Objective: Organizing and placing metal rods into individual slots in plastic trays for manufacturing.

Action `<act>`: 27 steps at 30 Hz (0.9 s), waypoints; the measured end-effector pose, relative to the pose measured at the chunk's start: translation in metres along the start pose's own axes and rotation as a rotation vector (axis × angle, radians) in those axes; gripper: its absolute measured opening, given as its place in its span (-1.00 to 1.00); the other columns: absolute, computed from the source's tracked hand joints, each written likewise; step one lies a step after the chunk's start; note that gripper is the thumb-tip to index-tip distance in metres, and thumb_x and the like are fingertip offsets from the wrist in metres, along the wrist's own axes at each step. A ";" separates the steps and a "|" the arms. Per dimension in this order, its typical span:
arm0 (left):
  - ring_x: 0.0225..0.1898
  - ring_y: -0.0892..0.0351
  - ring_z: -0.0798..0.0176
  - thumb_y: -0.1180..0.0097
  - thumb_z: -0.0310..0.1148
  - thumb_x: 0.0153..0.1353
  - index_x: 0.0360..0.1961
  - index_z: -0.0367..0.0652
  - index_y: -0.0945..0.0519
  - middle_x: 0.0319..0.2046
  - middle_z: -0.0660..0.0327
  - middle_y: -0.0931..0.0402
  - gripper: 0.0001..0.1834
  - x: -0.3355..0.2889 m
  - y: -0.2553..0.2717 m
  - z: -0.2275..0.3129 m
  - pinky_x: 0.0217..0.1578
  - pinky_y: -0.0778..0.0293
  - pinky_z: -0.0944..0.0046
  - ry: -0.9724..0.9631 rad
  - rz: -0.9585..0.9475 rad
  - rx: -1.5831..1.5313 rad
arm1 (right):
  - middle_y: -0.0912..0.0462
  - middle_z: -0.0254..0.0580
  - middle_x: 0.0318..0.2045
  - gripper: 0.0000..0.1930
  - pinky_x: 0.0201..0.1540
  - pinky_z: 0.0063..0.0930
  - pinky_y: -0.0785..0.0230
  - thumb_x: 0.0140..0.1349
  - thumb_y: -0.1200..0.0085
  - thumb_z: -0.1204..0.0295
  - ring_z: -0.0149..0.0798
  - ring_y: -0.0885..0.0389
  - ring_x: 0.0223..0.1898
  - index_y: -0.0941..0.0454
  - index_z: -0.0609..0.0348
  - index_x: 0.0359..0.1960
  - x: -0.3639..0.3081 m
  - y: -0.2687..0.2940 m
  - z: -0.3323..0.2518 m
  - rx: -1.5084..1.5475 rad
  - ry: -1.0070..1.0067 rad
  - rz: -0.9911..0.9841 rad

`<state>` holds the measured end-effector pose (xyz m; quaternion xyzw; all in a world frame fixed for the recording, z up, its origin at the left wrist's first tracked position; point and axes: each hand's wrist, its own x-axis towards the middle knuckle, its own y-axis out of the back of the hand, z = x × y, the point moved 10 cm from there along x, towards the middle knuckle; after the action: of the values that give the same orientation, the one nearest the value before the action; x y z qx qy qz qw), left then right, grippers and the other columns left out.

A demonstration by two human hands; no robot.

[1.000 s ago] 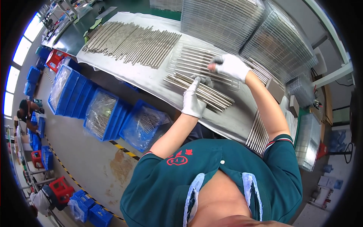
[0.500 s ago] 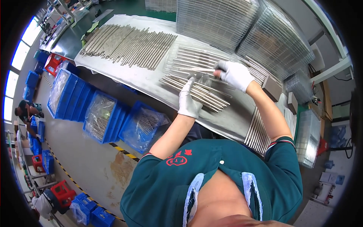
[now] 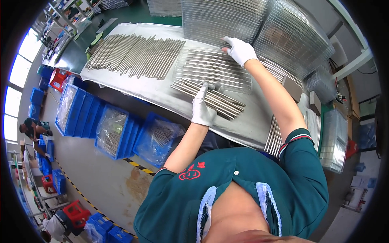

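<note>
My left hand [image 3: 204,110], in a white glove, is closed around a bundle of shiny metal rods [image 3: 227,104] above the near side of the table. Just beyond the bundle lies a clear plastic tray [image 3: 248,83] with metal rods laid side by side in it. Over the tray's far right corner is my right hand [image 3: 242,52], gloved in white with bare fingertips. Its thumb and forefinger stand apart, and no rod shows between them. The fingers under the left hand's bundle are partly hidden.
Tall stacks of clear trays [image 3: 221,18] stand at the back. A wide row of rods [image 3: 135,54] covers the white cloth at left. Small boxes [image 3: 291,88] sit at right. Blue crates [image 3: 115,131] with bagged rods line the floor; another person [image 3: 32,129] works far left.
My right hand has moved up and away from the bundle to the tray's far side, and the rod it held is no longer in its fingers. My left hand keeps its bundle.
</note>
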<state>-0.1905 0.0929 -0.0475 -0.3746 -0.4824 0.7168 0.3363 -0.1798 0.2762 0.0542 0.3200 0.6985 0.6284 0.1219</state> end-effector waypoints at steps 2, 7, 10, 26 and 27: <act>-0.24 -0.45 0.22 0.02 -0.41 0.20 -0.36 -0.11 -0.42 -0.48 0.25 -0.41 -0.96 0.004 0.005 0.000 -0.01 -0.39 0.07 0.012 -0.018 0.008 | -0.50 -0.13 -0.08 -0.59 -0.06 -0.26 -0.34 0.15 0.06 0.10 -0.07 -0.46 -0.06 -0.41 -0.01 -0.01 -0.017 0.020 -0.015 0.126 0.046 0.004; -0.29 -0.45 0.23 0.01 -0.35 0.20 -0.36 -0.14 -0.41 -0.46 0.24 -0.43 -0.90 0.009 0.002 -0.002 0.00 -0.38 0.09 0.020 -0.068 0.027 | -0.48 -0.21 -0.07 -0.61 0.04 -0.32 -0.26 0.09 -0.05 0.18 -0.12 -0.41 -0.01 -0.44 -0.04 -0.04 -0.117 0.086 -0.022 0.197 0.134 0.043; -0.30 -0.45 0.25 0.03 -0.38 0.20 -0.32 -0.11 -0.41 -0.46 0.24 -0.42 -0.93 0.009 0.008 0.006 -0.03 -0.39 0.12 -0.020 -0.031 0.088 | -0.49 -0.23 -0.06 -0.64 0.06 -0.31 -0.22 0.04 -0.10 0.25 -0.13 -0.41 -0.01 -0.48 0.02 -0.10 -0.185 0.141 0.006 0.009 0.071 0.144; -0.16 -0.42 0.14 0.05 -0.27 0.21 -0.46 -0.21 -0.44 -0.36 0.10 -0.46 -0.77 0.014 0.016 0.003 0.10 -0.28 0.06 0.029 -0.023 0.224 | -0.56 -0.10 -0.25 -0.72 -0.14 -0.22 -0.33 0.02 -0.10 0.18 -0.01 -0.50 -0.18 -0.54 0.06 -0.31 -0.556 0.222 0.173 -0.366 -1.223 0.371; -0.15 -0.42 0.11 0.07 -0.27 0.22 -0.46 -0.22 -0.44 -0.33 0.06 -0.47 -0.76 0.016 0.017 0.004 0.09 -0.29 0.06 0.024 -0.022 0.236 | -0.55 -0.10 -0.24 -0.73 -0.14 -0.21 -0.33 0.01 -0.10 0.18 -0.01 -0.49 -0.18 -0.55 0.05 -0.32 -0.556 0.223 0.178 -0.313 -1.205 0.416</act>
<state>-0.2040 0.0995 -0.0656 -0.3356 -0.3947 0.7605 0.3915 0.4131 0.0863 0.1059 0.7227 0.3318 0.4439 0.4129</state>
